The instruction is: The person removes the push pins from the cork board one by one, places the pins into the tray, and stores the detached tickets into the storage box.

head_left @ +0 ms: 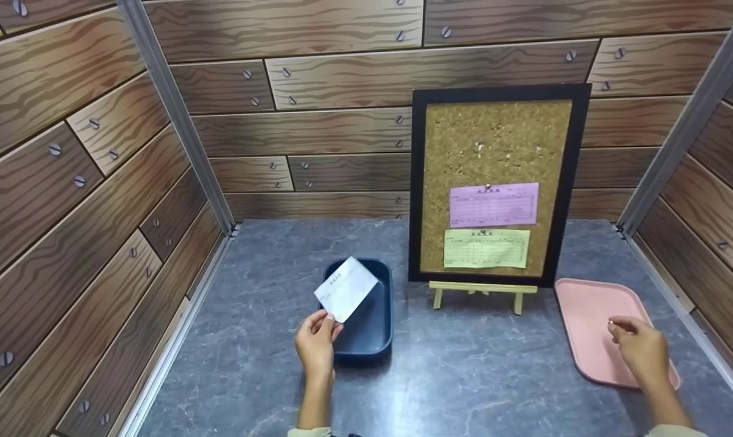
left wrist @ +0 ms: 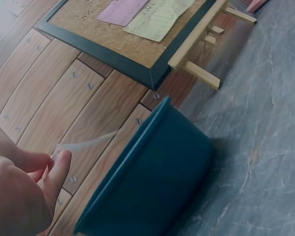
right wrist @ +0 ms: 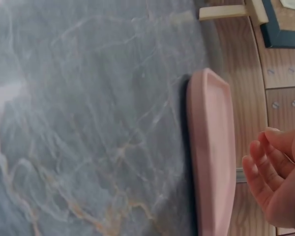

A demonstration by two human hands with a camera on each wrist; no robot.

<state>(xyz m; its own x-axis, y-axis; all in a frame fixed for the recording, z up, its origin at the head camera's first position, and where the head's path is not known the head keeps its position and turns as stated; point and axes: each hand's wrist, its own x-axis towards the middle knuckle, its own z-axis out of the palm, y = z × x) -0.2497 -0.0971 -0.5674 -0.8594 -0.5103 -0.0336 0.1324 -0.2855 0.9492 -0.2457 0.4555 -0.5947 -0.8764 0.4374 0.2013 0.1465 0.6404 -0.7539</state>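
My left hand (head_left: 318, 346) pinches a white paper slip (head_left: 346, 290) by its lower corner, above the dark blue bin (head_left: 392, 315). In the left wrist view the slip (left wrist: 91, 142) appears nearly edge-on beyond the thumb, beside the bin (left wrist: 157, 172). Over the pink tray (head_left: 591, 352), my right hand (head_left: 642, 352) has thumb and forefinger pressed together. A tiny whitish thing (head_left: 611, 322) shows at those fingertips, too small to identify. The right wrist view shows this hand (right wrist: 280, 172) above the tray (right wrist: 199, 147), its fingers curled.
A black-framed cork board (head_left: 494, 139) leans on a small wooden easel (head_left: 482, 287) at the back. Pinned to it are a purple slip (head_left: 494, 205) and, below, a yellow-green slip (head_left: 486, 249). Wood-patterned walls (head_left: 312, 133) enclose the grey marbled table (head_left: 476, 364).
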